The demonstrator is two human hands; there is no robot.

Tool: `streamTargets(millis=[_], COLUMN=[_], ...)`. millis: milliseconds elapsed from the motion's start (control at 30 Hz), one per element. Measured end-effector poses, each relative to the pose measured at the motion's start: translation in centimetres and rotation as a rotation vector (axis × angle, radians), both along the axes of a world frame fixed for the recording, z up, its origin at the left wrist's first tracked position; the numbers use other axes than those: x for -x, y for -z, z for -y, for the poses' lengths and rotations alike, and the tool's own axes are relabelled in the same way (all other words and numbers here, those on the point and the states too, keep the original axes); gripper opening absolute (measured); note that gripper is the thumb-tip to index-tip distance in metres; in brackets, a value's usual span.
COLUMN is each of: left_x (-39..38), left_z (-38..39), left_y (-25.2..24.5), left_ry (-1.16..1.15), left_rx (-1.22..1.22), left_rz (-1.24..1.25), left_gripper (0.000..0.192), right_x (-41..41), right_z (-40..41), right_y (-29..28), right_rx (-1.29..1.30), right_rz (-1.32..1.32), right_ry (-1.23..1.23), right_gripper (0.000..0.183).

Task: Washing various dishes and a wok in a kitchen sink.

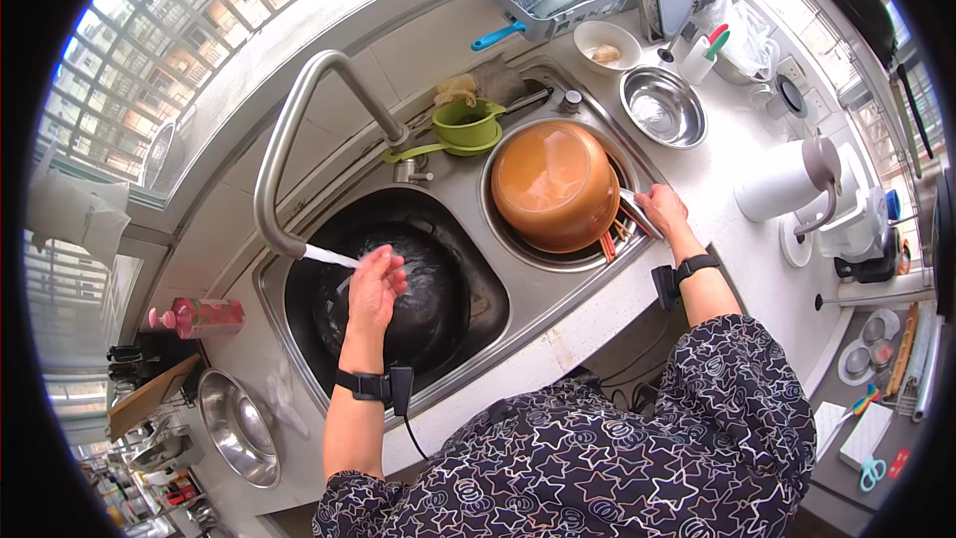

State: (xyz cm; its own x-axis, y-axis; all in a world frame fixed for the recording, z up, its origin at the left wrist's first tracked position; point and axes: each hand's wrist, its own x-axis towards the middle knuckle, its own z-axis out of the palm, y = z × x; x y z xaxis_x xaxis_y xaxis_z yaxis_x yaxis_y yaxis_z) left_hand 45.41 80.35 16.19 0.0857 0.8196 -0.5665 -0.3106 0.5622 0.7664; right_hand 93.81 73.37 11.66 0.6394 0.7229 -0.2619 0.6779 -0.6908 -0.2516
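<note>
My left hand (376,285) is in the water stream (328,256) from the curved metal faucet (269,187), empty, with its fingers a little apart. Beneath it, a black wok (441,306) holding water sits in the left sink basin (489,306). My right hand (663,209) grips a shiny metal utensil (641,211) at the right rim of the round basin (497,228). An upturned orange-brown pot (553,179) rests in that basin, and several chopsticks (609,246) stick out from under its edge. The utensil's far end is hidden.
A green strainer set (467,131) stands behind the basins. To the right are a steel bowl (663,106), a white bowl (606,45) and a white thermal jug (780,179). On the left lie a pink bottle (205,317) and another steel bowl (237,426).
</note>
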Motion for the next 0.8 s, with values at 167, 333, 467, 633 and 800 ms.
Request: streamTargets(millis=[167, 333, 467, 633, 800], left_x=[-0.9, -1.3, -1.5, -2.7, -2.6], left_z=[1.2, 2.8, 4.1, 5.2, 4.9], left_y=[0.1, 0.0, -0.5, -2.7, -3.9], left_ry=[-0.007, 0.019, 0.068, 0.128, 0.053], left_rx=[0.01, 0.001, -0.041, -0.149, -0.169], left_rz=[-0.038, -0.072, -0.141, -0.08, 0.298], left_gripper=[0.023, 0.023, 0.023, 0.031, 0.048], right_x=[-3.5, -4.1, -2.6, 4.3, 16.5], right_z=[0.0, 1.0, 2.9, 2.2, -0.5], right_y=[0.5, -5.9, -12.8, -16.7, -10.9], right_rx=[-0.39, -0.751, -0.993, -0.962, -0.554], right_rz=[-0.281, -0.171, -0.321, -0.944, -1.461], right_ry=[0.024, 0.045, -0.008, -0.047, -0.029], right_gripper=[0.039, 0.026, 0.018, 0.016, 0.014])
